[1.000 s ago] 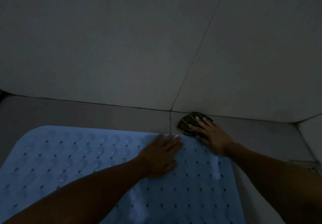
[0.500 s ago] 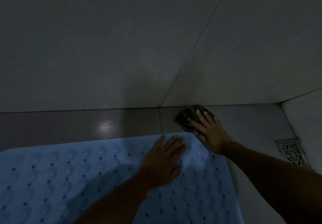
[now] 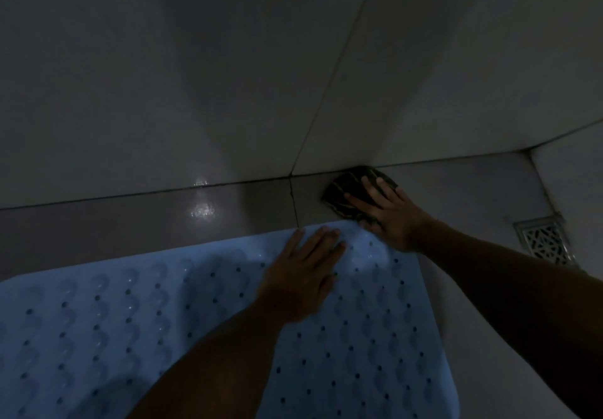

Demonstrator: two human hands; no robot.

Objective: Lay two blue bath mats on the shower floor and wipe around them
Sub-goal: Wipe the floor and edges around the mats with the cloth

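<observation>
A light blue bath mat with rows of small holes lies flat on the grey shower floor, filling the lower left. My left hand rests palm down on its far edge, fingers spread. Just beyond the mat's far right corner, my right hand presses a dark patterned cloth against the floor where it meets the wall. Only one mat is in view.
A grey tiled wall rises straight ahead, with a second wall closing the corner at the right. A square metal floor drain sits in the floor near that corner, right of my right forearm.
The view has swung right and closer, so the drain and corner show more. My right hand with the cloth stays at the wall base; my left hand stays on the mat.
</observation>
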